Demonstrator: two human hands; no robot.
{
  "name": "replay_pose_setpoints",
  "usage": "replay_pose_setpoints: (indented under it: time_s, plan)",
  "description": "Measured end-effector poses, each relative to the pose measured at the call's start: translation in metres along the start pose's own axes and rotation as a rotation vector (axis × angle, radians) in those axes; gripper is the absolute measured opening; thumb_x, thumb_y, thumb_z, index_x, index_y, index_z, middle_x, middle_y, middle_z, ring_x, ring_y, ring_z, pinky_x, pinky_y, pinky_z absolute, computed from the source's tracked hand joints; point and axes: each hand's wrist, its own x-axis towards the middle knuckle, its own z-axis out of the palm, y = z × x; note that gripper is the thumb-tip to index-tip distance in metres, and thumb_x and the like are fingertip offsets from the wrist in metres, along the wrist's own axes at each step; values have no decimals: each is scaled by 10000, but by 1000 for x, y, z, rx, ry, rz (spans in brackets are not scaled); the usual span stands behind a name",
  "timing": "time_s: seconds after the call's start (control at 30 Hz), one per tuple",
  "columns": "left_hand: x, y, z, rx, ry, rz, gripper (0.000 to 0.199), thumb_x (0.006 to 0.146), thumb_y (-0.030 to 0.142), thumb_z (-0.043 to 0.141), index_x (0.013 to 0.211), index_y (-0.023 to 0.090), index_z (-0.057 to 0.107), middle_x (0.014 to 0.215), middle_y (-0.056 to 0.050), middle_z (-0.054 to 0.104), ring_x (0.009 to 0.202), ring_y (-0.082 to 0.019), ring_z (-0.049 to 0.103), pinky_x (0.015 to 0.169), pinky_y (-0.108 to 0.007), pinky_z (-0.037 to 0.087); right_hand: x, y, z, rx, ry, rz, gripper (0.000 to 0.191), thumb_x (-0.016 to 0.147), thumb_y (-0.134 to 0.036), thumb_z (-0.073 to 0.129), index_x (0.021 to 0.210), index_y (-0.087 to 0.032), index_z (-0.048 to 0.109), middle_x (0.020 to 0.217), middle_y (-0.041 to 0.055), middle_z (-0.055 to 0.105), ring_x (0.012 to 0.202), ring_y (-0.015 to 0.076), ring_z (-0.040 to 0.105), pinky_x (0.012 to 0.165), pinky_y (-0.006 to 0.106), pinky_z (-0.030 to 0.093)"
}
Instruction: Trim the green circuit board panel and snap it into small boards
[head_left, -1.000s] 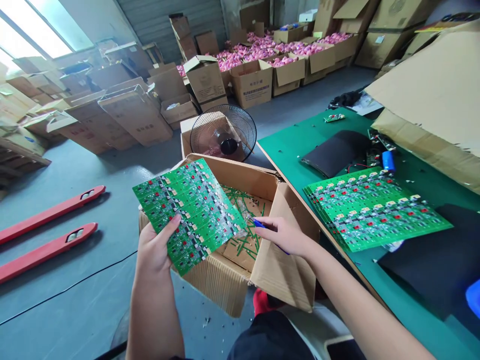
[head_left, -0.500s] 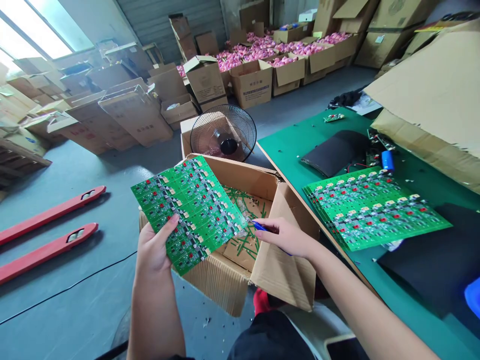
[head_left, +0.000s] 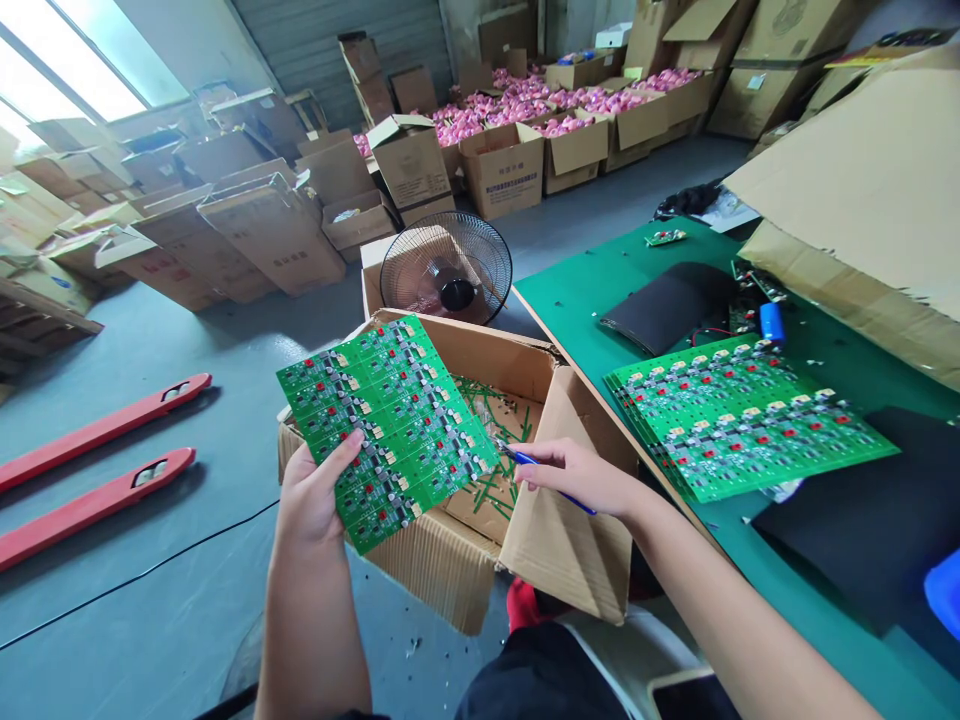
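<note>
A green circuit board panel [head_left: 397, 420] with rows of small components is tilted over an open cardboard box [head_left: 487, 345]. My left hand [head_left: 319, 490] grips its lower left edge, thumb on top. In my right hand [head_left: 574, 475] is a blue-handled pair of cutting pliers [head_left: 529, 458], closed in by the fingers. The metal jaws are at the panel's right edge; whether they touch it I cannot tell. Thin green strips [head_left: 491, 495] lie scattered on the bottom of the box. On the table to the right rests a stack of similar panels [head_left: 750, 420].
The green table [head_left: 570, 270] also carries black sheets [head_left: 667, 305], a blue cylinder [head_left: 771, 322] and a large cardboard piece [head_left: 847, 190]. A fan [head_left: 446, 270] stands behind the box. Red pallet jack forks [head_left: 105, 430] lie left, with a black cable [head_left: 150, 567] on the floor.
The panel in my left hand has shifted slightly right and turned a little. My right hand's fingers have moved on the pliers, so more of the blue handles shows.
</note>
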Motion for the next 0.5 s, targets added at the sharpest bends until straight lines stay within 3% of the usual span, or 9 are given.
replay_pose_setpoints:
  time_s: [0.2, 0.5]
  plan:
    - [0, -1, 2, -4, 25, 7, 502, 494, 224, 788, 951, 101, 618, 908, -89, 623, 711, -212, 609, 721, -354, 526, -2, -4, 0, -49, -18, -13, 550, 792, -583, 464, 952, -79, 616, 687, 41, 464, 624, 77, 414, 575, 202, 328]
    - [1, -1, 2, -2, 46, -2, 534, 464, 228, 799, 946, 89, 615, 890, -97, 623, 754, -238, 607, 706, -344, 530, -4, -2, -3, -111, -35, -1, 535, 802, -566, 464, 976, -78, 598, 661, 27, 359, 618, 78, 338, 565, 207, 287]
